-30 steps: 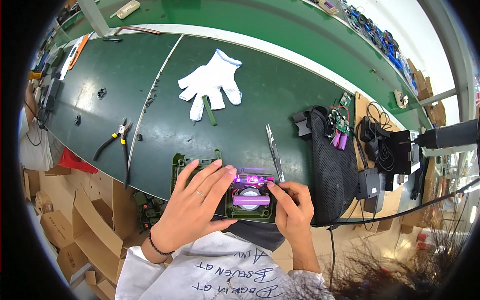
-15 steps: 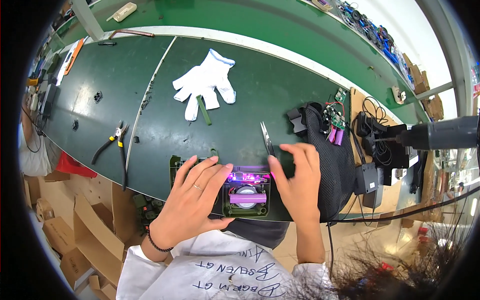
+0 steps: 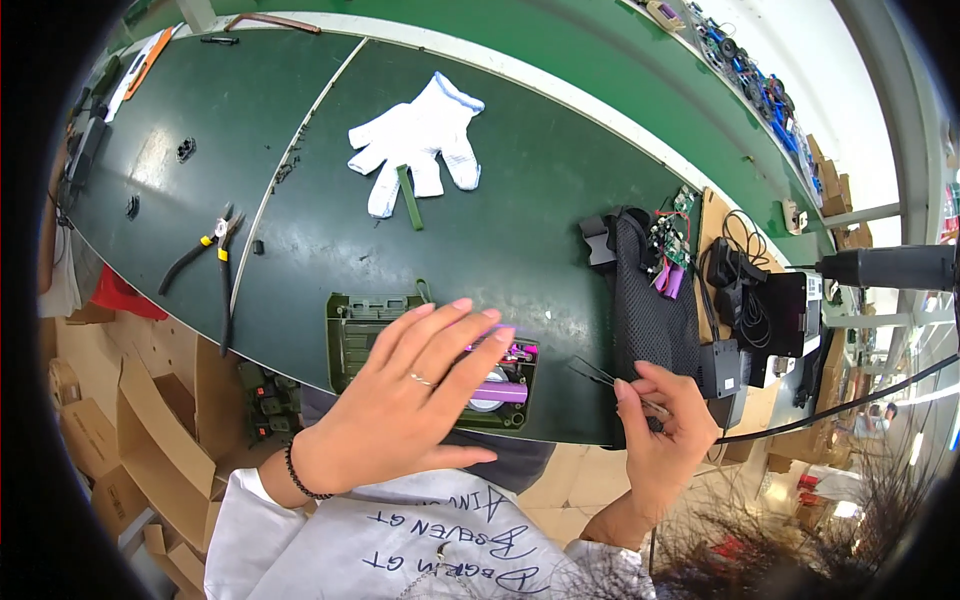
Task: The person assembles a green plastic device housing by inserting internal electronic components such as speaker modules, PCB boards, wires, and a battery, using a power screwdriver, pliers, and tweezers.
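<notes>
Lower centre, left hand [image 3: 395,405] spread open over a green case [image 3: 345,347]; lower right, right hand [image 3: 668,425] pinches metal tweezers [image 3: 602,379], whose slip could short the battery [image 3: 505,392].

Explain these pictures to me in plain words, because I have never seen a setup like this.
There is no machine here: a person works with two bare hands. The view comes from the left one of two fisheye cameras on the person's head, looking down, so straight edges bend.

The left hand is spread over an open green case, hiding part of it; a purple cylinder shows inside. The right hand holds tweezers, to the right of the case.

On the dark green table lie a white glove, a green strip partly across it, pliers to the left, and a black mesh bag to the right.
</notes>
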Action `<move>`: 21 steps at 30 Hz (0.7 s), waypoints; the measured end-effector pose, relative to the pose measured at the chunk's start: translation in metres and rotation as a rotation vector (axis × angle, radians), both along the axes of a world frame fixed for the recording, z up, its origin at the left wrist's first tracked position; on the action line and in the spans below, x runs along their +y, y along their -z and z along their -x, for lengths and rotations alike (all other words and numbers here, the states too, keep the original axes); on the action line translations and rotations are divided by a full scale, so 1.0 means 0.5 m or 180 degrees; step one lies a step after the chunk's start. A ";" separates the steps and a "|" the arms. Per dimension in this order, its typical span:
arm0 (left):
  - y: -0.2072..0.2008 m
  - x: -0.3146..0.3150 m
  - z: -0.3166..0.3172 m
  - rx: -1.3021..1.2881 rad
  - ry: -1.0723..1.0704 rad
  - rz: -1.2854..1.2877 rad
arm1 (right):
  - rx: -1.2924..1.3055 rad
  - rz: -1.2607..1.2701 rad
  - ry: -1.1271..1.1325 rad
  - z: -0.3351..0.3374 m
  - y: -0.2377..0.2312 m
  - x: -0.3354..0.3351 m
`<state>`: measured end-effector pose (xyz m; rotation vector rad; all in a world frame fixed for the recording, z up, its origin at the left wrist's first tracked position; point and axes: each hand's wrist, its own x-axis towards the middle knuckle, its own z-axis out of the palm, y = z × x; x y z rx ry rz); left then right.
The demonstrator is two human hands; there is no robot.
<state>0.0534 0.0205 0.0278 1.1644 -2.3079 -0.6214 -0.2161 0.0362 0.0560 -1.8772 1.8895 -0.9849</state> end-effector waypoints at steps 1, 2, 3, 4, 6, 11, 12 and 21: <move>-0.001 -0.004 0.009 -0.0014 0.0066 -0.0047 | -0.0341 -0.0057 0.0219 -0.003 -0.002 0.005; -0.003 -0.007 0.016 -0.0032 0.0130 -0.0095 | -0.0334 -0.0075 0.0213 -0.005 -0.001 0.005; 0.001 -0.011 0.023 -0.0072 0.0118 -0.0147 | -0.0179 -0.0095 0.0026 -0.008 0.003 0.001; 0.006 -0.012 0.026 -0.0067 0.0120 -0.0158 | -0.0027 -0.0117 -0.0163 -0.011 0.007 -0.004; 0.015 -0.015 0.032 -0.0145 0.0136 -0.0207 | -0.0028 -0.0164 -0.0390 -0.012 0.033 -0.028; 0.032 -0.016 0.037 -0.0124 0.0037 -0.0189 | 0.0189 -0.0014 -0.0681 -0.005 0.096 -0.039; 0.030 -0.018 0.037 -0.0081 0.0036 -0.0149 | 0.0193 -0.0037 -0.0696 -0.003 0.108 -0.032; 0.041 -0.023 0.035 -0.0063 0.0009 -0.0127 | -0.2116 0.0964 -0.0508 -0.082 0.183 0.012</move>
